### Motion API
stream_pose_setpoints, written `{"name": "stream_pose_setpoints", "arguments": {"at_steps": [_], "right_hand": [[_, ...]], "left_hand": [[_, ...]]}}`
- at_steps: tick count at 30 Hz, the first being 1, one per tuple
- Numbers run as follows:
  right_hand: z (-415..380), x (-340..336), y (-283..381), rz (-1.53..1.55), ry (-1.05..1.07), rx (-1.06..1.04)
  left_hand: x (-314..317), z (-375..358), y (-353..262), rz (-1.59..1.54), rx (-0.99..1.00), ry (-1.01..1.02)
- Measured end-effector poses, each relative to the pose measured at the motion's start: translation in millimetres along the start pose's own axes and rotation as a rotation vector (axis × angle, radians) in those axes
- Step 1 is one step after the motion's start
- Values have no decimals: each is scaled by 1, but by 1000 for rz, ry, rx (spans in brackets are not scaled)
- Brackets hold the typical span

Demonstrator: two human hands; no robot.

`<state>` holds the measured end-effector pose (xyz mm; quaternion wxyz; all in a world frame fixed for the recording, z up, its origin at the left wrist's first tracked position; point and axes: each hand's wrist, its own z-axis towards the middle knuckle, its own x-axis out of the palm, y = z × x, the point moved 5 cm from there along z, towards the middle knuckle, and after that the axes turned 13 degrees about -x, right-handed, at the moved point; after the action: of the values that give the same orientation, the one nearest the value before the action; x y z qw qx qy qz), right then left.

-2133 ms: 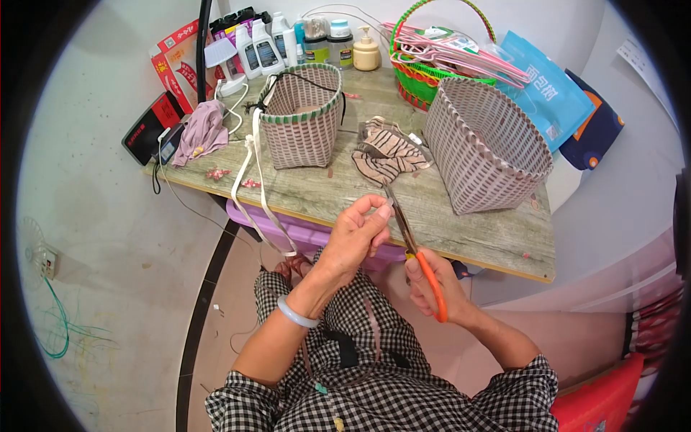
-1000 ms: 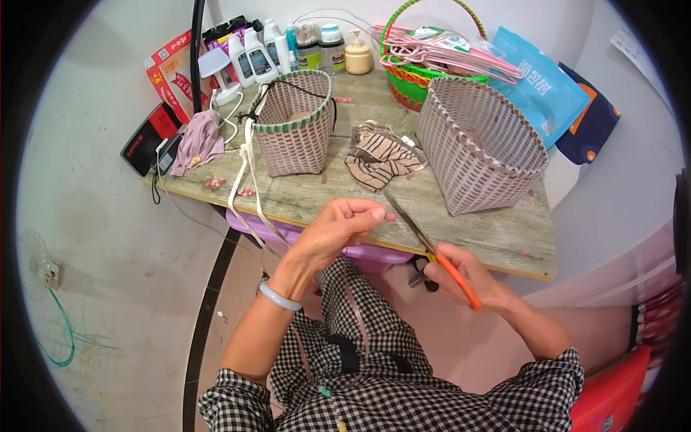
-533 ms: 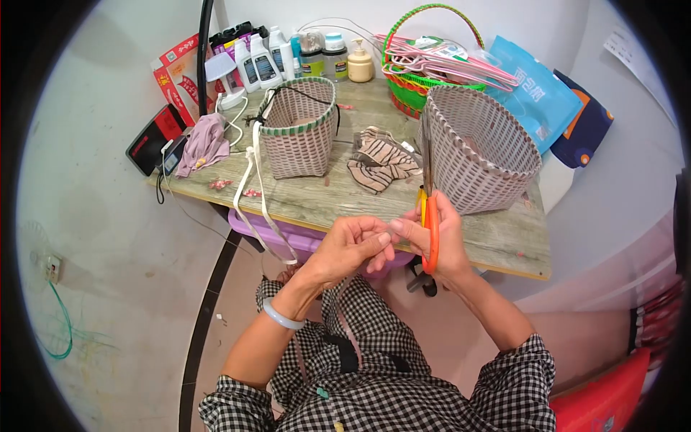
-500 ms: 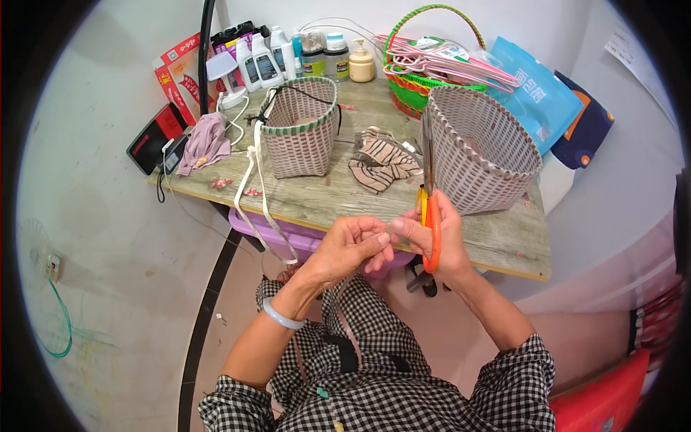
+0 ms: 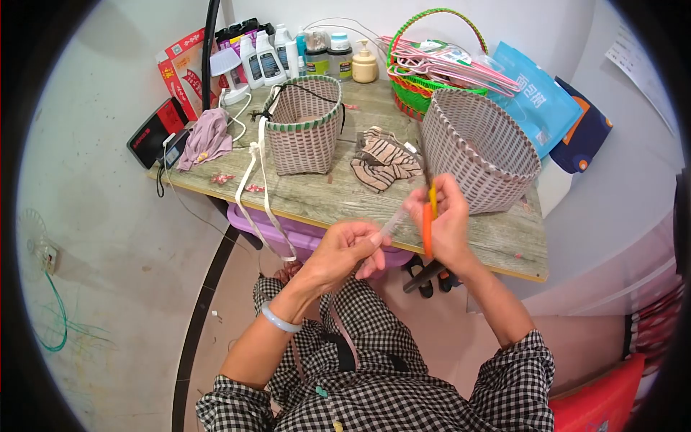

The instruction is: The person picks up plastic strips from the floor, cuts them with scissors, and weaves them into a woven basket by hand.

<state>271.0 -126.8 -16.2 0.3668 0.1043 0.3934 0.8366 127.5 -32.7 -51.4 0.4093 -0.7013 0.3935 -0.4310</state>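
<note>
The wood-grain surface [image 5: 327, 194] is bearing a large woven basket [image 5: 493, 176] and a smaller green-rimmed basket [image 5: 302, 149]. At the surface's front edge, the right hand [image 5: 449, 225] and left hand [image 5: 338, 253] are hovering, the right gripping orange-handled scissors [image 5: 427, 232], both pinching a translucent strip [image 5: 393, 222] running between them.

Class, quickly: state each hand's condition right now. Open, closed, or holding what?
Left hand: closed, pinching a pale strip.
Right hand: closed, holding orange-handled scissors; the strip reaches its thumb.
</note>
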Motion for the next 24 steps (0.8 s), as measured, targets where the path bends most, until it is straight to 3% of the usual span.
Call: {"name": "stream_pose_setpoints", "arguments": {"at_steps": [3,6,11,15,20,24], "right_hand": [[21,-18,-6,-73,-98,-4],[20,-22,-9,-78,-48,118],[-16,-17,6,22,127,463],[-68,-17,23,138,289,779],[-123,-23,18,178,455,918],[-127,-17,13,148,572,955]], "left_hand": [[-17,-9,12,38,-22,-48],[-29,-9,16,50,-23,-88],[-35,2,16,67,-86,-181],[-38,9,22,-19,-99,-124],[-43,14,37,-72,-128,-26],[-39,7,33,-23,-181,-83]]}}
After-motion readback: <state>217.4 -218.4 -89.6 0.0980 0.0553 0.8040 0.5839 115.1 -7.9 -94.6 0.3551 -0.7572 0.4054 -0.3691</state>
